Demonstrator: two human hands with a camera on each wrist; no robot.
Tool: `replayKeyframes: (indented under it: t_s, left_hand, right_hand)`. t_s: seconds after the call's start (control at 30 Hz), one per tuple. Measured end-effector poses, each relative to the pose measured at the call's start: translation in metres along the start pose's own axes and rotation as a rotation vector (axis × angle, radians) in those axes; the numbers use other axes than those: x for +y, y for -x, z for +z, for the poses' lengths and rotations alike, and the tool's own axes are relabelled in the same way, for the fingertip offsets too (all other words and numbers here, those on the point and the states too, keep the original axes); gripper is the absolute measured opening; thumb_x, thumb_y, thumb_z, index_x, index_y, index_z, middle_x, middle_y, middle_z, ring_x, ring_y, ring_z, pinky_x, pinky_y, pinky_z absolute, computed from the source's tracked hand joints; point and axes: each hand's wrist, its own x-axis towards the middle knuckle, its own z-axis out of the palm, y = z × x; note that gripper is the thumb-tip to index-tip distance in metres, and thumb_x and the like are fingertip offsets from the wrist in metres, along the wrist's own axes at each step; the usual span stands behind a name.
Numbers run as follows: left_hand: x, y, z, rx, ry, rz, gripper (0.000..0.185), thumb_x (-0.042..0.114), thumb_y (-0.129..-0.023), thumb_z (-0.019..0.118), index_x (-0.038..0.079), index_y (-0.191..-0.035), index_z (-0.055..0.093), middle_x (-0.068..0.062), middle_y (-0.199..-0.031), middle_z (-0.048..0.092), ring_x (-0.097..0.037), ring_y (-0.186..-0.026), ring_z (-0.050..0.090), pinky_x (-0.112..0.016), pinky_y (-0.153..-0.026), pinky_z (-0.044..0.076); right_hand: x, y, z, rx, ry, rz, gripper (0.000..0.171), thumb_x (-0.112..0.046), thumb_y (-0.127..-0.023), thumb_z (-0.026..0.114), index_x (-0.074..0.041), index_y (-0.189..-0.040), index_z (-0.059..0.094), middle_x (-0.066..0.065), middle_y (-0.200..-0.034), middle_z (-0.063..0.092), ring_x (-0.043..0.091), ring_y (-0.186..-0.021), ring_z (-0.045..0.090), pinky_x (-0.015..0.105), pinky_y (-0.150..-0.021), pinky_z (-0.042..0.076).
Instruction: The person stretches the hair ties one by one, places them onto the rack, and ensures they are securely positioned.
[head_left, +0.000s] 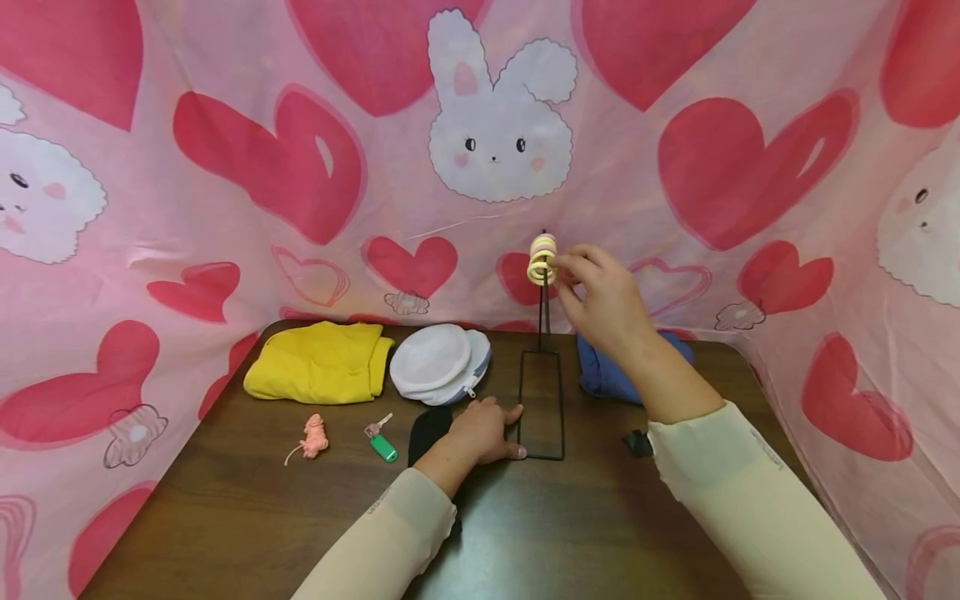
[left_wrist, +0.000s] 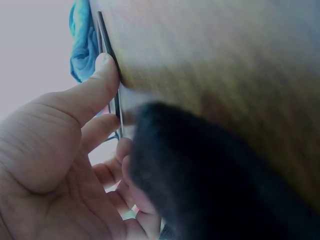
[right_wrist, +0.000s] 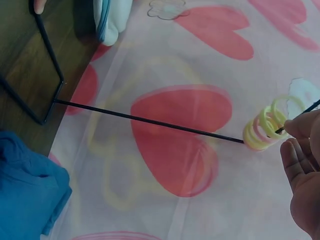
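Observation:
A black wire stand (head_left: 545, 325) rises from a rectangular base on the brown table (head_left: 225, 500). Yellow and pink rings (head_left: 540, 258) are stacked near the top of its rod. My right hand (head_left: 564, 267) is raised beside them and its fingertips pinch the outer ring (right_wrist: 262, 130) on the rod (right_wrist: 150, 120). My left hand (head_left: 483, 429) rests on the table at the base's left edge. Its thumb (left_wrist: 100, 80) presses the wire (left_wrist: 116, 105), and a black cloth (head_left: 426, 429) lies beneath it, blurred in the left wrist view (left_wrist: 210, 185).
A blue cloth (head_left: 600, 375) lies right of the stand. A yellow cloth (head_left: 318, 362) and a white round pouch (head_left: 435, 362) sit at the back left. A pink cord bundle (head_left: 313, 435), a green key tag (head_left: 382, 447) and a small black item (head_left: 637, 443) lie nearer. Pink heart fabric (head_left: 225, 208) walls the table.

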Motion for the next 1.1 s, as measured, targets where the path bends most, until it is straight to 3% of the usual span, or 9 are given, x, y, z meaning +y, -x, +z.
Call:
replayKeyframes:
  t_s: [0.27, 0.5, 0.83, 1.1]
  left_hand:
    - [0.002, 0.003, -0.001, 0.002, -0.006, 0.015, 0.081, 0.06, -0.086, 0.077, 0.038, -0.156, 0.046, -0.016, -0.15, 0.051, -0.038, -0.132, 0.05, -0.055, -0.099, 0.05]
    - [0.0, 0.005, -0.004, 0.009, -0.017, 0.004, 0.081, 0.059, -0.085, 0.078, 0.037, -0.156, 0.047, -0.014, -0.144, 0.054, -0.036, -0.127, 0.052, -0.055, -0.097, 0.051]
    - [-0.001, 0.005, -0.004, 0.004, -0.008, 0.008, 0.08, 0.059, -0.086, 0.078, 0.037, -0.156, 0.047, -0.015, -0.145, 0.053, -0.036, -0.128, 0.052, -0.055, -0.098, 0.05]
    - [-0.001, 0.005, -0.004, 0.002, -0.02, 0.014, 0.079, 0.059, -0.088, 0.076, 0.036, -0.157, 0.046, -0.015, -0.149, 0.051, -0.037, -0.132, 0.051, -0.056, -0.099, 0.05]
  right_hand:
    - [0.006, 0.003, 0.005, 0.011, 0.018, 0.006, 0.027, 0.001, -0.087, 0.075, 0.0, -0.114, 0.076, 0.018, -0.109, 0.066, 0.03, -0.086, 0.068, 0.047, -0.079, 0.059]
    - [0.005, 0.009, 0.006, -0.025, 0.043, -0.015, 0.037, -0.003, -0.089, 0.075, -0.004, -0.126, 0.073, 0.018, -0.117, 0.064, 0.03, -0.091, 0.067, 0.046, -0.079, 0.059]
    - [0.011, 0.004, 0.009, -0.07, 0.086, 0.032, 0.042, -0.009, -0.091, 0.075, -0.008, -0.132, 0.07, 0.019, -0.121, 0.062, 0.032, -0.092, 0.067, 0.049, -0.08, 0.059]
    - [0.007, 0.034, -0.004, -0.06, -0.02, 0.106, 0.042, -0.007, -0.088, 0.078, -0.005, -0.129, 0.071, 0.013, -0.117, 0.064, 0.026, -0.087, 0.065, 0.046, -0.076, 0.057]
